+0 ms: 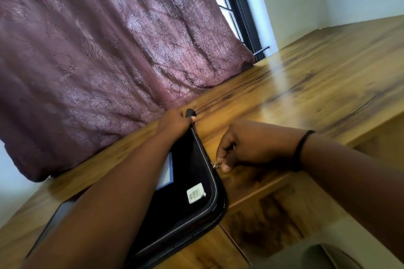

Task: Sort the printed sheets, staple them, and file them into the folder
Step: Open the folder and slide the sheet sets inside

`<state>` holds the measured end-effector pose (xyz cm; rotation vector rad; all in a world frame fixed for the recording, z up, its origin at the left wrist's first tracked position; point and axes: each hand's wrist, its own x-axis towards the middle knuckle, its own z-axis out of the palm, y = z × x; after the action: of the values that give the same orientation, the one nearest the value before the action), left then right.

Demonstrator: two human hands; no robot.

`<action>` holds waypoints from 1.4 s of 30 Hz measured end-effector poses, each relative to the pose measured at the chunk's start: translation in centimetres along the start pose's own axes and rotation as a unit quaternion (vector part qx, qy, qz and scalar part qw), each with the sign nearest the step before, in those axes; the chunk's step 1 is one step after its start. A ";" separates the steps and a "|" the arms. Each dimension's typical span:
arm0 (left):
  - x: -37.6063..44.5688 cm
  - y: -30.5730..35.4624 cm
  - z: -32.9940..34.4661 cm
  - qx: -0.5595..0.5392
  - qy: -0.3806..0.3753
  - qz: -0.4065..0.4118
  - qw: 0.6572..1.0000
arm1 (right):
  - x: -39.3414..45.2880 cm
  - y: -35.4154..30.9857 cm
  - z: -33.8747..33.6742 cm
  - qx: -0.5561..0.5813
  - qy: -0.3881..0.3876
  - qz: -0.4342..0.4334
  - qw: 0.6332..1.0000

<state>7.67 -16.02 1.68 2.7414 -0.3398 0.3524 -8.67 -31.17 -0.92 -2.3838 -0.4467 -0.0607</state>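
Black zippered fabric folder lies flat on the glossy brown wooden table, and from my remote seat I see my left hand curled round its far corner, gripping it beside the silver zipper track. My right hand has its fingers bent in, pinching the small metal zipper pull at the folder's right edge, a black band on that wrist. I can see a white label on the folder's cover, and a mauve patterned curtain hangs behind the table
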 end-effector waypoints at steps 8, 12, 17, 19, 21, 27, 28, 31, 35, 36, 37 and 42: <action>-11.4 2.6 -5.1 -0.049 -0.182 0.172 0.967 | -2.9 -0.5 1.5 -0.043 0.106 0.000 0.993; -20.3 0.9 -8.8 0.103 -0.327 0.236 0.909 | -3.4 -0.5 2.4 -0.025 0.140 0.016 0.990; -21.4 -1.4 -7.6 0.163 -0.210 0.262 0.928 | -4.3 -1.0 3.0 -0.036 0.178 0.037 0.983; -20.8 -1.4 -7.3 0.166 -0.190 0.272 0.929 | -5.1 -1.4 3.3 -0.049 0.183 0.038 0.981; -20.1 -1.4 -7.0 0.166 -0.179 0.272 0.931 | -6.1 -2.0 3.6 -0.055 0.179 0.031 0.982; -18.4 -0.2 -6.1 0.176 -0.140 0.263 0.938 | -7.8 -3.0 4.6 -0.066 0.170 0.029 0.983; -18.1 0.1 -5.8 0.180 -0.132 0.263 0.938 | -7.8 -3.0 4.8 -0.065 0.173 0.031 0.982; -17.4 0.2 -5.4 0.147 -0.122 0.256 0.948 | -7.6 -3.0 4.9 -0.057 0.197 0.067 0.976; -18.3 -3.3 -7.9 0.140 -0.201 0.223 0.943 | -7.4 -3.0 4.7 -0.098 0.239 0.128 0.958; -19.1 -5.1 -9.1 0.154 -0.211 0.223 0.939 | -7.3 -2.9 4.4 -0.097 0.249 0.140 0.953; -19.8 -7.4 -10.3 0.176 -0.213 0.219 0.936 | -7.2 -2.7 3.9 -0.097 0.263 0.157 0.947; -22.6 -25.9 -11.8 0.149 -0.217 0.156 0.952 | -6.2 -1.3 1.8 -0.118 0.304 0.236 0.916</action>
<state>-8.72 16.13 -2.19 3.0472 -0.9073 -0.1457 -15.09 -30.94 -2.43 -2.4720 0.4538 -0.6433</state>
